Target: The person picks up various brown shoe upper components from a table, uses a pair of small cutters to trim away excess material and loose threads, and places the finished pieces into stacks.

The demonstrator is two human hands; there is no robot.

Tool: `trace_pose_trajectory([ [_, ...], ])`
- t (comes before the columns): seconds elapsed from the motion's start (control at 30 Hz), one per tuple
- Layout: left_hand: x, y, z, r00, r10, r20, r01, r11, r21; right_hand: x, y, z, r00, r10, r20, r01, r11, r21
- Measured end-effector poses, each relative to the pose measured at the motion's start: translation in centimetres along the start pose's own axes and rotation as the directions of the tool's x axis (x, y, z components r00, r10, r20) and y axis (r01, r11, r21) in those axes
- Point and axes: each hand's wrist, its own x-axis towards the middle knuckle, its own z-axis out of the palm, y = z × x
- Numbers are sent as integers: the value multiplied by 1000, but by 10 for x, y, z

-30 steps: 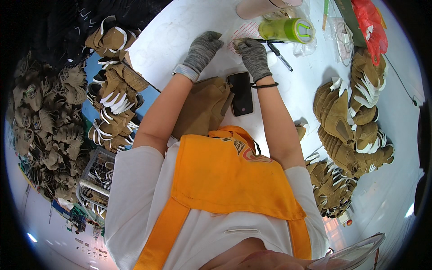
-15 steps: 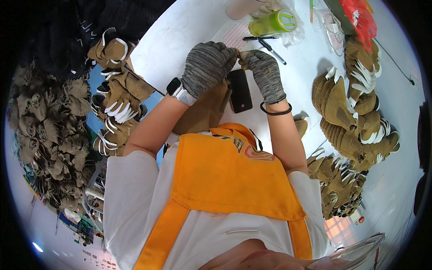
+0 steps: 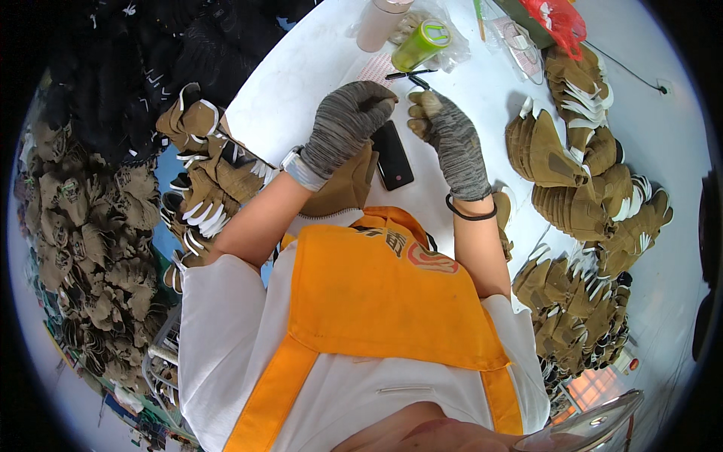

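Observation:
My left hand (image 3: 343, 126), in a grey striped fingerless glove, is closed with thumb and fingertips pinched together. Whatever lies in that pinch is too small to make out. Below its wrist a brown fabric piece (image 3: 340, 188) with a toothed pale edge lies against the orange apron (image 3: 392, 294). My right hand (image 3: 453, 143) wears a matching glove and is apart from the left, its fingers curled in. Anything inside them is hidden. Between the two hands a black phone (image 3: 393, 158) rests on the white table (image 3: 279, 98).
Beyond my hands are a black pen (image 3: 410, 74), a green cup (image 3: 422, 47) and a pale bottle (image 3: 382, 24). Stacked brown shoe uppers (image 3: 546, 147) line the right side. More uppers (image 3: 203, 177) sit left of the table, beside a large heap of brown pieces (image 3: 83, 248).
My hands have drawn apart from where they met, the right moving slightly right and nearer. The whole view has shifted, with the table items now further left.

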Motion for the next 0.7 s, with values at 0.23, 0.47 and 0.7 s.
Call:
trace_pose_trajectory([
  [0.23, -25, 39, 4, 960, -238, 144, 277, 871, -407, -45, -7, 13, 873, -487, 36, 458, 792, -404],
  [0.47, -43, 49, 7, 979, -147, 138, 186, 921, -342, -62, -3, 12, 805, -586, 85, 548, 682, -484],
  [0.7, -55, 57, 6, 980, -128, 150, 168, 942, -292, -76, -4, 11, 799, -591, 110, 556, 659, -506],
])
